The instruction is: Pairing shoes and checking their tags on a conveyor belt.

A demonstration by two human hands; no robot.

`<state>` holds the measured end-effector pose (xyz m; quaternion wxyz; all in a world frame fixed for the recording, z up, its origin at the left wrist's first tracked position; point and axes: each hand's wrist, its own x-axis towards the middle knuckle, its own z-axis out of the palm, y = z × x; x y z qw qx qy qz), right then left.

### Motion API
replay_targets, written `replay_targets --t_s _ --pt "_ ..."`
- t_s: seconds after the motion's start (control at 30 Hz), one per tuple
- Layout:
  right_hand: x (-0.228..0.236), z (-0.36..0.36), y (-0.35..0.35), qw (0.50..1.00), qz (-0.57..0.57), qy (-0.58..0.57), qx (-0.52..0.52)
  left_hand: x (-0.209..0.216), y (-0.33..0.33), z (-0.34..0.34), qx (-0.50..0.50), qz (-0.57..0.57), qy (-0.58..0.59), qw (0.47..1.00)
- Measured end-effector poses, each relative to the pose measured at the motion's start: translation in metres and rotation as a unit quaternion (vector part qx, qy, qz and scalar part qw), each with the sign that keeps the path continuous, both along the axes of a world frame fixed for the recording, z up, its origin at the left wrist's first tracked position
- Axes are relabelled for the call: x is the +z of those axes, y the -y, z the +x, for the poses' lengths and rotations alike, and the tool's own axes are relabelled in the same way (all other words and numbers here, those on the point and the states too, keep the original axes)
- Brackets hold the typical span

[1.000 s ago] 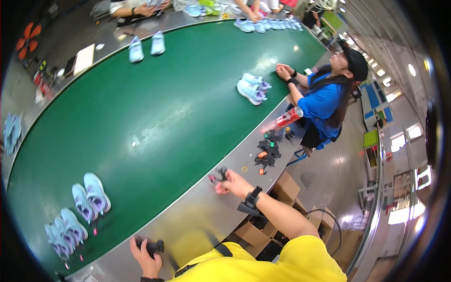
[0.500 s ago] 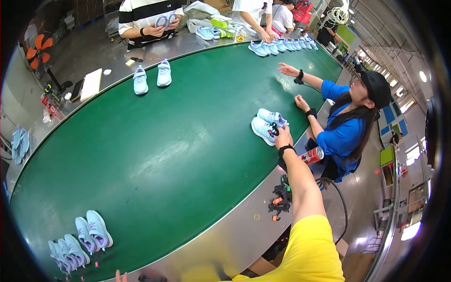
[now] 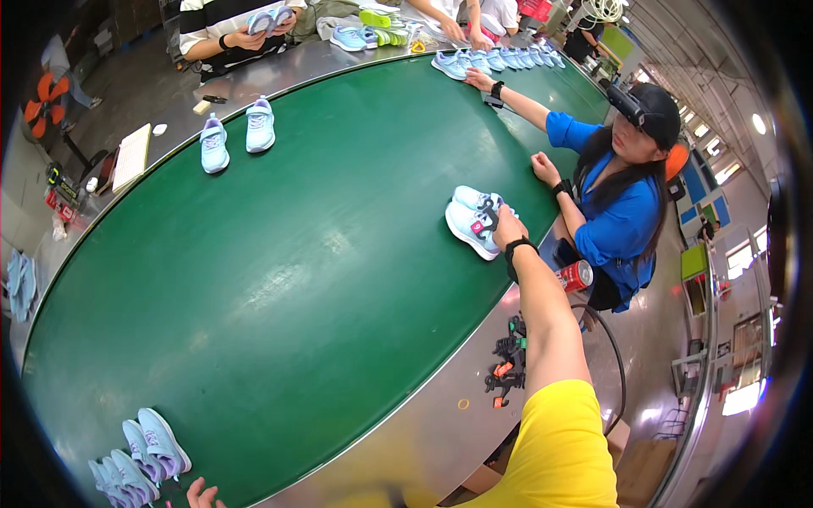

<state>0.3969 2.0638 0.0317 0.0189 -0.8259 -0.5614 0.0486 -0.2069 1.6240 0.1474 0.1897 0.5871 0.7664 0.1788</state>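
Note:
My right hand (image 3: 511,229) reaches out over the green belt (image 3: 296,279), its fingers closed on a black plastic clip (image 3: 489,217) with a pink tag. The clip lies against a pair of light blue sneakers (image 3: 464,222) standing side by side on the belt. At the lower left, only the fingers of my left hand (image 3: 201,494) show, apart and holding nothing visible. Close to them, several light blue sneakers with lilac linings (image 3: 161,444) stand in pairs along the belt's near left end.
Black clips with orange and green parts (image 3: 508,360) lie on the metal edge near a red can (image 3: 575,276). A co-worker in blue (image 3: 622,195) leans in at right, reaching toward a row of sneakers (image 3: 500,61). Two more sneakers (image 3: 260,125) stand on the far side.
The clip's pink tag has come into fuller view at the sneakers. More of my left fingers shows. The co-worker's hand has moved up to the far row of sneakers.

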Motion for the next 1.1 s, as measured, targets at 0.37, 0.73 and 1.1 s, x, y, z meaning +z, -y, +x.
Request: replay_targets --t_s 0.37,0.73,1.1 --pt "0.008 -0.084 0.037 0.994 0.004 -0.106 -0.034 -0.017 0.008 -0.018 0.259 -0.055 0.334 0.904" --pt "0.007 -0.409 0.208 0.927 -0.034 -0.354 0.117 -0.05 -0.026 -0.027 -0.149 -0.025 0.202 0.968" --pt "0.02 -0.503 0.312 0.856 -0.02 -0.469 0.214 -0.073 -0.028 -0.04 -0.159 0.028 0.057 0.985"
